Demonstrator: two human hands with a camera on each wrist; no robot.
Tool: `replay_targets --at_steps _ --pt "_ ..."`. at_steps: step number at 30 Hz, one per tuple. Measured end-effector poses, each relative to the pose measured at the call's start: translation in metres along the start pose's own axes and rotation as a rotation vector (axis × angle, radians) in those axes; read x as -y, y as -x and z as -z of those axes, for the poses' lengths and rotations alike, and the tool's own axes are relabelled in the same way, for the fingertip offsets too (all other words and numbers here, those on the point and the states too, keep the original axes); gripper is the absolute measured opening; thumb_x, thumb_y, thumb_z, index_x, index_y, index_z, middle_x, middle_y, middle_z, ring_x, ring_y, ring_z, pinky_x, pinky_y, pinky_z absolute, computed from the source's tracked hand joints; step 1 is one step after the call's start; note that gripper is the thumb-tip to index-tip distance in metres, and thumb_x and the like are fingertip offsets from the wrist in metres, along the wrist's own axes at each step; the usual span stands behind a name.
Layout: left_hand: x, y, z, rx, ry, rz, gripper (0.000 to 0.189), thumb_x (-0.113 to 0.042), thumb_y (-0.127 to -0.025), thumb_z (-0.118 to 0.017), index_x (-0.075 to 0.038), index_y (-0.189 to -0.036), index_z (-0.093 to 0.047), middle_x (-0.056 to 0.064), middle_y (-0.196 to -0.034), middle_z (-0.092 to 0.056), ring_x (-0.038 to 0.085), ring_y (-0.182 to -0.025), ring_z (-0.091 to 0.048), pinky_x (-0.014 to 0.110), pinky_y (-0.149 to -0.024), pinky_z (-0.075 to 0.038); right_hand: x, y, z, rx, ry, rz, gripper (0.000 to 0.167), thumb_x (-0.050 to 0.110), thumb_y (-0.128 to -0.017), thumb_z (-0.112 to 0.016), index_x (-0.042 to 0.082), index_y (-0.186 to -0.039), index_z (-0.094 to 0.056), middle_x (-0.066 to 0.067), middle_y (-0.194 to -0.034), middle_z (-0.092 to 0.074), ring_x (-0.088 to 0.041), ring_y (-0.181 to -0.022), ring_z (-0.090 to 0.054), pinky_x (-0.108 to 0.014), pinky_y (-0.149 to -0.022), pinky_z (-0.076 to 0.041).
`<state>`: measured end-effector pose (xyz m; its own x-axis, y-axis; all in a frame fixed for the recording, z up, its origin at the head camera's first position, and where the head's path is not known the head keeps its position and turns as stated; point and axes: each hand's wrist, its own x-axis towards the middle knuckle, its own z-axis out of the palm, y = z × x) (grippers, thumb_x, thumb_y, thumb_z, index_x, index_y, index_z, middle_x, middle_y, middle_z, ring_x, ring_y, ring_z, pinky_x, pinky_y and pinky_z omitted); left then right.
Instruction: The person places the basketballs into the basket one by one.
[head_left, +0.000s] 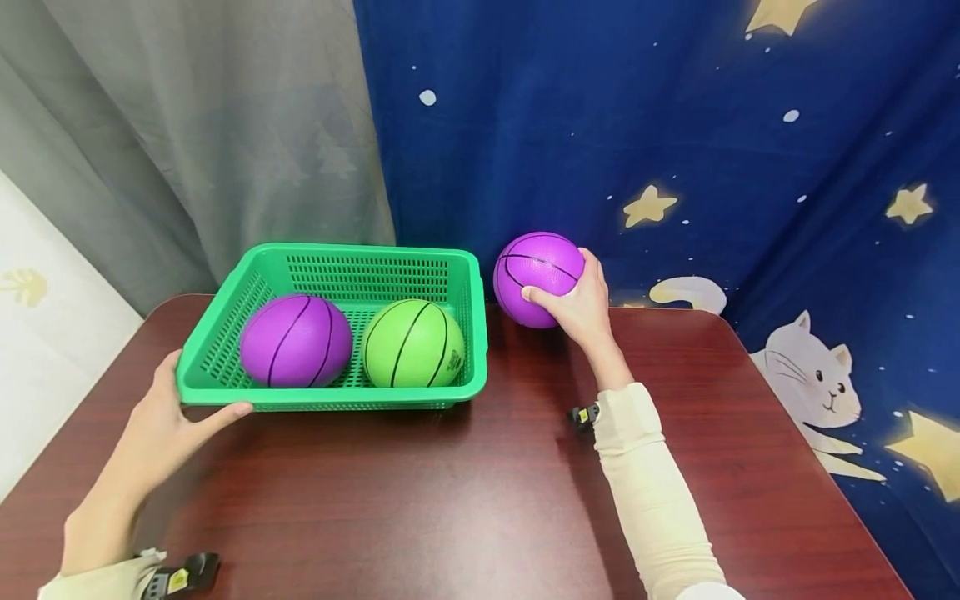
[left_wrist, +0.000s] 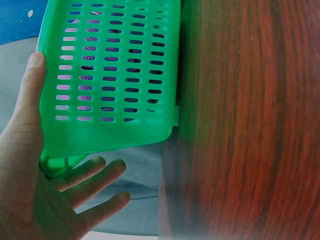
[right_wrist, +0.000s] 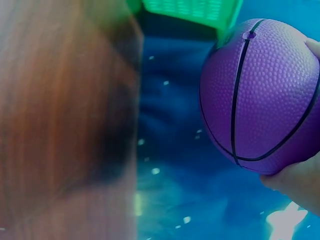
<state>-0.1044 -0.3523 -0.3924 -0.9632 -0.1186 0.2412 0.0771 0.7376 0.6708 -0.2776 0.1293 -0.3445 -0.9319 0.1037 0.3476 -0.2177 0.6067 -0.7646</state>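
My right hand (head_left: 581,304) grips a purple ball (head_left: 531,271) with black lines, thumb in front and fingers round its right side. In the right wrist view this purple ball (right_wrist: 260,100) hangs above the table's level. A green plastic basket (head_left: 330,398) stands at the left of the table. Inside it lie a second purple ball (head_left: 296,342) on the left and a green ball (head_left: 414,343) on the right. Around the basket's front left corner, my left hand (head_left: 161,425) touches the rim. Its thumb lies along the front, and the left wrist view shows its other fingers (left_wrist: 95,182) straight and spread.
The brown wooden table (head_left: 510,500) ends at the back just beyond the basket. A grey curtain (head_left: 225,125) hangs behind the basket. Behind the held ball is a blue curtain (head_left: 600,108) with stars and a white cat. Small wrist cameras sit at both sleeves.
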Motion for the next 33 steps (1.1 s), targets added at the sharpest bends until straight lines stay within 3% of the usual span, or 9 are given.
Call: replay_targets --at_steps 19,33 --pt "-0.002 -0.002 0.002 0.0 0.007 0.002 0.106 -0.031 -0.076 -0.078 -0.011 -0.149 -0.004 0.027 -0.127 -0.038 0.05 -0.118 -0.034 0.069 -0.088 -0.025 0.057 -0.016 -0.009 0.007 -0.042 0.105 0.105 0.051 -0.057 -0.082 0.012 -0.14 -0.031 -0.003 -0.134 -0.04 -0.023 -0.118 -0.041 -0.041 -0.09 -0.043" --pt "-0.004 -0.001 0.0 -0.006 -0.002 -0.006 0.105 -0.032 -0.075 -0.078 -0.009 -0.148 -0.006 0.026 -0.124 -0.04 0.049 -0.114 -0.036 0.067 -0.085 -0.027 0.1 -0.027 -0.041 0.134 -0.001 0.169 0.107 0.054 -0.057 -0.081 0.012 -0.141 -0.029 -0.002 -0.135 -0.037 -0.02 -0.119 -0.04 -0.036 -0.089 -0.043"
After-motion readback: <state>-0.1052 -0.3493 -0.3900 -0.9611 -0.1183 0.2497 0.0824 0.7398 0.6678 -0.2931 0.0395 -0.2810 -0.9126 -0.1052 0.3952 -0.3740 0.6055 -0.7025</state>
